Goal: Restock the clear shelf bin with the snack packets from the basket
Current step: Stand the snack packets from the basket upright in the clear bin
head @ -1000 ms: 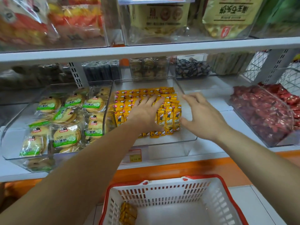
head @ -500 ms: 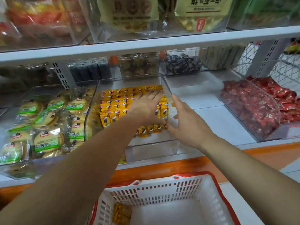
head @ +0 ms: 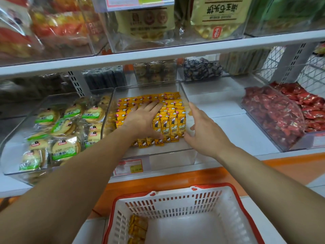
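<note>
1. left hand lies flat, fingers straight, on the yellow packets inside the bin.
2. right hand is open too, fingers spread at the bin's right wall, gripping nothing.
3. few packets sitting in the basket below the bin.

Green-labelled biscuit packs fill the neighbouring bin (red sweets opposite)

Not much you can actually read here. Your yellow snack packets say 乐吧 down the front. The beige bag on the shelf above you has big characters hanging upside down, 石头饼 among them. The price tag under the clear bin is too blurry for you to read.
</note>
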Motion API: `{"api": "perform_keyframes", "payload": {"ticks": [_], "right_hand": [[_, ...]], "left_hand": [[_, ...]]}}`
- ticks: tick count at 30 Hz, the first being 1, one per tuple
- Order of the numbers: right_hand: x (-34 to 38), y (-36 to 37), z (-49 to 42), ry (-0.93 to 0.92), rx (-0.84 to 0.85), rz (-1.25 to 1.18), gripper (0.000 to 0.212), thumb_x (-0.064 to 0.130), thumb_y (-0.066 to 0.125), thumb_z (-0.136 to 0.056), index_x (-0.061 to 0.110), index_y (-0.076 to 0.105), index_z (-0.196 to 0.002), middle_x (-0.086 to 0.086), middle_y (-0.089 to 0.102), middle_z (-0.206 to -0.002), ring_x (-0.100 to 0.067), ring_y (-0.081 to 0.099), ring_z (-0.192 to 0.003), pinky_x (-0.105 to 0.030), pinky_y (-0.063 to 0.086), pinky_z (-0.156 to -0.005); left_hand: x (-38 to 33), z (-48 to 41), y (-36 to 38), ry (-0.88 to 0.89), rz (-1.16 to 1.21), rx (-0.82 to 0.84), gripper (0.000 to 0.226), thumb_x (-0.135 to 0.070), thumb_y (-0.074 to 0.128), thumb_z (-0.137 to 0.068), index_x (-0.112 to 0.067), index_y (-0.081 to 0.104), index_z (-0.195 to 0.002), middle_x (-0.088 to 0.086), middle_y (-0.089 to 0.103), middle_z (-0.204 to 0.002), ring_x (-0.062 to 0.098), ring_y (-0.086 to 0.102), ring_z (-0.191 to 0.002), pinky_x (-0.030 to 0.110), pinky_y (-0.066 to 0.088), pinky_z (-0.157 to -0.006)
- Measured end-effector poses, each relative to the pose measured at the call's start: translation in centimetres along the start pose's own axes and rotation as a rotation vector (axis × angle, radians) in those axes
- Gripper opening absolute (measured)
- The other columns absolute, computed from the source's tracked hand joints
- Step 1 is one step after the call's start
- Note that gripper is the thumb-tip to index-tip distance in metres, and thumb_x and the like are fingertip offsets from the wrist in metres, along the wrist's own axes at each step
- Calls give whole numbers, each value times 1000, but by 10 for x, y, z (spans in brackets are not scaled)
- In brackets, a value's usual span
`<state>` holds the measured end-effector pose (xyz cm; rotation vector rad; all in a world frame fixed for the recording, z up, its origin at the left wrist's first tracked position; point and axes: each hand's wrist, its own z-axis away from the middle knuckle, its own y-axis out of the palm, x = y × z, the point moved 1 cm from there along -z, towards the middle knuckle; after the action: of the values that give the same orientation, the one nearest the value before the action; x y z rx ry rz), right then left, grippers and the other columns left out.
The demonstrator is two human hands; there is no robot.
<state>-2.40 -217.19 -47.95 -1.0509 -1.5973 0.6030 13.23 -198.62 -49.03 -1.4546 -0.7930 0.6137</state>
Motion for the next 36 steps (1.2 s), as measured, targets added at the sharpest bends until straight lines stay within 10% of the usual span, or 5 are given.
{"api": "perform_keyframes", "payload": {"ticks": [11,21,36], "right_hand": [[5,-5,0,36,9,74,92,40,70,-83,35,9,-153,1,51,-141,-24,60,-115,-41,52,-84],[34,-51,49,84,100,283,67,50,63,-82,27,42,-141,-1,49,-133,-28,53,-121,-42,48,-87],[-99,125,215,254,885,193,48,38,64,-92,15,54,-133,-8,58,-131,-25,55,-115,-31,43,-89]], "left_hand": [[-13,2,-20,-33,16,51,127,-77,76,-65,-32,7,-162,-5,12,-171,24,13,-157,53,12,-126],[-75,144,-81,271,302,99,35,-51,66,-93,-33,62,-122,-12,64,-117,5,55,-95,25,47,-74],[-147,230,179,222,248,674,45,-49,55,-100,-24,55,-137,3,53,-142,25,53,-127,40,45,-101]]}}
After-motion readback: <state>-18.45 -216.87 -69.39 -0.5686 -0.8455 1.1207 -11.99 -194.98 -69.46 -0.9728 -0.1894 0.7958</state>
